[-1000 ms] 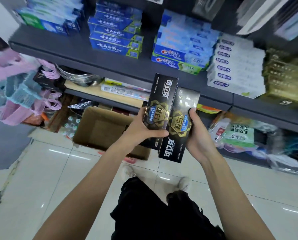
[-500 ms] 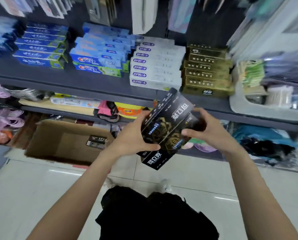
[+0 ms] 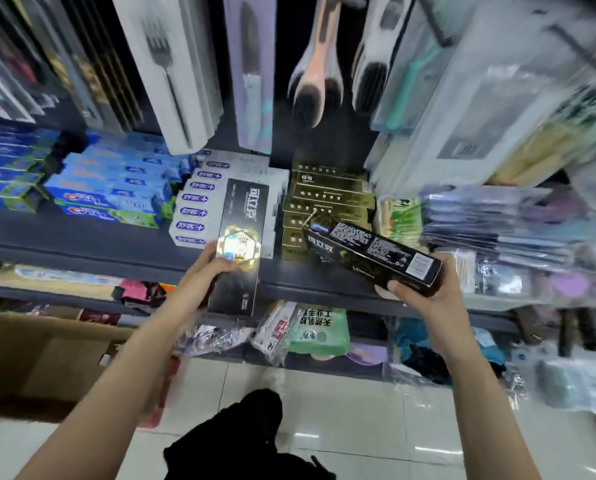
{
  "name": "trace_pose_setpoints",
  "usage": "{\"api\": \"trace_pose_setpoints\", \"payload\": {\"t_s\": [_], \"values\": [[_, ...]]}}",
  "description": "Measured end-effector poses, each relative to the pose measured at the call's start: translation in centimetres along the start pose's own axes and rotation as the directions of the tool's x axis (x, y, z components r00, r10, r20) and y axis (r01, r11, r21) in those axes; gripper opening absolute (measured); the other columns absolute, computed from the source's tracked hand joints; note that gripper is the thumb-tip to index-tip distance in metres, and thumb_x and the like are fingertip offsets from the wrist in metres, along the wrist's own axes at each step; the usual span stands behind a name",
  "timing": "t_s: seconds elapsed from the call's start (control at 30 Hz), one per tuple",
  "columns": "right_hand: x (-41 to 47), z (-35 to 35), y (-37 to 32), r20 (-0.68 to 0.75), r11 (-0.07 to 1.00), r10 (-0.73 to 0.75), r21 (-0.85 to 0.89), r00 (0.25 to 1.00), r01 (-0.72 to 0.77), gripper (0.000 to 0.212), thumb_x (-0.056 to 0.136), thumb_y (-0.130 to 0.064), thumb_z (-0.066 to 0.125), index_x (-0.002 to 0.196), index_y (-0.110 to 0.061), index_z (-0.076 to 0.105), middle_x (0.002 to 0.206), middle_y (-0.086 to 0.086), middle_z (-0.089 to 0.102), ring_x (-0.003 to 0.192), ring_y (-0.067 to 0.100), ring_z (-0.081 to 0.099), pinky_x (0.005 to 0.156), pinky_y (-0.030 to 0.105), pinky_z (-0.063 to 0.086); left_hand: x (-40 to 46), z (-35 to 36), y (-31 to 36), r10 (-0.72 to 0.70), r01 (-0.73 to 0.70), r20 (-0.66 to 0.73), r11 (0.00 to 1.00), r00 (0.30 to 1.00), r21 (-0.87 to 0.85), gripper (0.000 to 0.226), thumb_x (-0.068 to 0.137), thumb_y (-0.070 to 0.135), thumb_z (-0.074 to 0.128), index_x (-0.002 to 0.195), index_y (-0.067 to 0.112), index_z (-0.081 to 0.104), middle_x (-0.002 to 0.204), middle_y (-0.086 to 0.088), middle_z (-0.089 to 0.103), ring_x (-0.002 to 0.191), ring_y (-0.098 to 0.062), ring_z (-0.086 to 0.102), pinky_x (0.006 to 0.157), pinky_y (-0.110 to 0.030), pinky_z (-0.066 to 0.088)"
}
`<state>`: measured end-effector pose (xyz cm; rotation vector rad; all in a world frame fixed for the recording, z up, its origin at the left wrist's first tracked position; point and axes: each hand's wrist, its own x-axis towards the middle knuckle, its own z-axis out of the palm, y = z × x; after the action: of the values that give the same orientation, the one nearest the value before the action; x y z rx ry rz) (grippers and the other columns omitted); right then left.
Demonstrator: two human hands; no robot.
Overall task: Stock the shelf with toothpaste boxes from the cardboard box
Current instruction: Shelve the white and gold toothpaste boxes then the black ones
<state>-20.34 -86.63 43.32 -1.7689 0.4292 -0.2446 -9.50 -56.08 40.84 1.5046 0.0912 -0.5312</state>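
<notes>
I hold two black toothpaste boxes in front of the dark grey shelf [image 3: 82, 237]. My left hand [image 3: 210, 271] grips one black box [image 3: 242, 216] upright, its gold emblem facing me, in front of the white boxes. My right hand [image 3: 424, 289] grips the second black box [image 3: 369, 252] by its near end; it lies tilted, its far end pointing at the stack of gold boxes [image 3: 327, 199]. The open cardboard box [image 3: 47, 355] stands on the floor at lower left; its contents are hidden.
Blue toothpaste boxes [image 3: 109, 188] and white ones [image 3: 199, 202] fill the shelf's left and middle. Packaged cutlery [image 3: 172, 71] hangs above. Bagged goods [image 3: 313, 330] crowd the lower shelf. The tiled floor [image 3: 358, 427] lies below, with my dark trousers [image 3: 241, 441].
The two boxes, held together before, are now apart, one in each hand. Both hands have risen toward the shelf, and the view has swung right and up.
</notes>
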Motion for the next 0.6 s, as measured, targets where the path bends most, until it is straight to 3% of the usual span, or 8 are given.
{"api": "trace_pose_setpoints", "payload": {"t_s": [0.1,0.17,0.23,0.3,0.37,0.43,0.53,0.6], "values": [[4.0,1.0,-0.4,-0.107,0.995,-0.035,-0.092,0.994,0.025,0.053,0.063,-0.023,0.087,0.093,-0.032,0.044,0.100,0.003,0.062,0.090,0.019,0.060,0.080,0.035,0.050,2.5,0.7,0.2,-0.027,0.029,0.071,0.999,0.997,-0.025,0.055,0.068,0.034,0.071,0.120,0.036,0.052,0.114,0.002,0.067,0.116,-0.021,0.055,0.106,-0.042,0.032],[6.7,2.6,-0.5,-0.161,0.993,-0.047,-0.119,0.986,0.027,0.049,0.067,-0.024,0.085,0.092,-0.033,0.044,0.104,0.005,0.063,0.093,0.020,0.062,0.086,0.039,0.050,3.6,0.9,0.2,-0.064,0.068,0.074,0.997,0.995,-0.040,0.058,0.079,0.032,0.070,0.130,0.039,0.044,0.120,0.004,0.063,0.116,-0.017,0.053,0.105,-0.043,0.030],[9.5,4.4,-0.3,-0.179,0.998,-0.026,-0.059,0.983,0.016,0.045,0.070,-0.024,0.083,0.092,-0.033,0.045,0.108,0.008,0.064,0.099,0.021,0.063,0.093,0.041,0.051,4.5,0.9,-0.2,-0.072,0.081,0.110,0.994,0.991,-0.073,0.069,0.076,0.037,0.070,0.137,0.040,0.037,0.126,0.001,0.062,0.117,-0.019,0.055,0.104,-0.046,0.036],[12.7,6.2,0.1,-0.178,1.000,-0.001,0.004,0.984,0.002,0.047,0.067,-0.029,0.084,0.094,-0.034,0.046,0.111,0.008,0.064,0.102,0.022,0.063,0.096,0.043,0.050,5.1,0.8,0.0,-0.064,0.076,0.121,0.992,0.991,-0.100,0.056,0.083,0.034,0.067,0.132,0.043,0.041,0.122,0.001,0.063,0.111,-0.017,0.059,0.095,-0.042,0.045],[16.1,7.6,0.8,-0.203,0.999,0.001,0.031,0.979,0.006,0.050,0.063,-0.038,0.083,0.099,-0.036,0.048,0.113,0.005,0.063,0.105,0.023,0.062,0.098,0.045,0.049,5.1,1.0,0.5,-0.027,0.036,0.111,0.996,0.994,-0.082,0.037,0.089,0.026,0.059,0.114,0.050,0.045,0.113,0.010,0.064,0.103,-0.008,0.059,0.085,-0.030,0.045],[19.0,8.8,1.2,-0.231,0.998,0.041,0.060,0.972,-0.028,0.052,0.070,-0.031,0.081,0.111,-0.027,0.050,0.116,0.003,0.061,0.108,0.022,0.061,0.097,0.044,0.050,5.1,1.1,0.6,0.005,-0.003,0.110,1.000,0.994,-0.019,0.038,0.090,0.027,0.061,0.112,0.050,0.040,0.109,0.018,0.060,0.104,-0.003,0.056,0.086,-0.027,0.043],[22.9,10.0,1.5,-0.220,0.992,0.129,0.039,0.967,-0.124,0.066,0.082,-0.026,0.073,0.137,-0.018,0.038,0.138,0.011,0.046,0.107,0.026,0.061,0.085,0.040,0.057,4.8,1.5,0.6,0.076,-0.088,0.092,0.987,0.993,0.132,0.058,0.088,0.031,0.064,0.130,0.041,0.026,0.126,0.009,0.055,0.117,-0.012,0.051,0.104,-0.034,0.038],[25.0,10.4,1.8,-0.247,0.971,0.201,-0.081,0.948,-0.227,0.073,0.086,-0.031,0.068,0.145,-0.016,0.028,0.138,0.015,0.047,0.091,0.024,0.067,0.082,0.041,0.057,4.3,2.3,0.6,0.159,-0.170,0.067,0.959,0.985,0.227,0.062,0.088,0.024,0.065,0.130,0.037,0.022,0.122,0.005,0.055,0.107,-0.006,0.055,0.096,-0.022,0.043]]}}
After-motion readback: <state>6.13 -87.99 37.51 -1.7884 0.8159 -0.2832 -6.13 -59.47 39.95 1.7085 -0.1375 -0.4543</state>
